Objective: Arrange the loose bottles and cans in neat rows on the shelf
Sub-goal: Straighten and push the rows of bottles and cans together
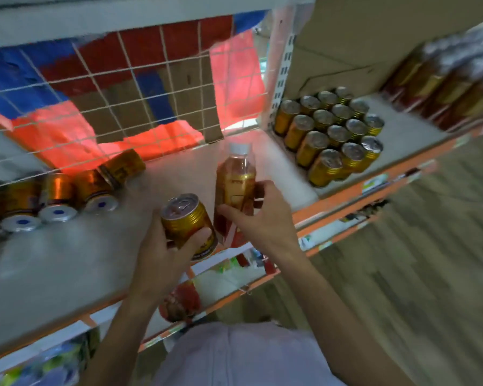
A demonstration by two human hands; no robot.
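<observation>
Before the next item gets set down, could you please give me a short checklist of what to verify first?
1. Left hand curled round the gold can: ok.
2. Right hand holding the white-capped bottle cap up: ok.
3. Bare shelf board ahead for setting both down: ok.
4. Fallen cans at the left stood up: not ok, they lie on their sides.
5. Upright cans at the right in neat rows: ok.
6. White cap sealed tight: cannot tell.
</observation>
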